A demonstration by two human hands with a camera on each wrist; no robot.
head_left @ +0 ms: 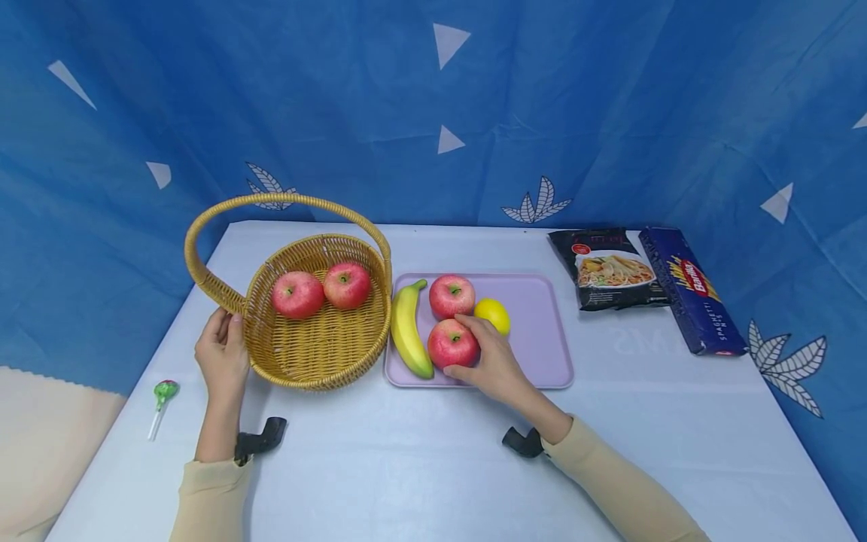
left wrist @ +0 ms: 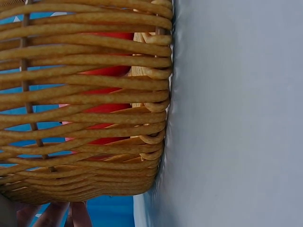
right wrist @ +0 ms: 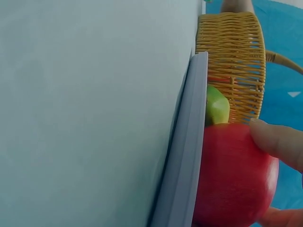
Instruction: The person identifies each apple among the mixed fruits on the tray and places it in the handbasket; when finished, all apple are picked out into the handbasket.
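A wicker basket with a tall arched handle stands at the left, holding a red apple and a second apple. My left hand grips its left rim near the handle's foot; in the left wrist view its fingertips show below the weave. On the lilac tray my right hand holds the front apple between thumb and fingers. Behind that sits another apple, with a yellow lemon to its right and a banana along the tray's left side.
A black noodle packet and a blue spaghetti box lie at the back right of the white table. Left of my left forearm is a green-wrapped lollipop. A blue curtain hangs behind the table.
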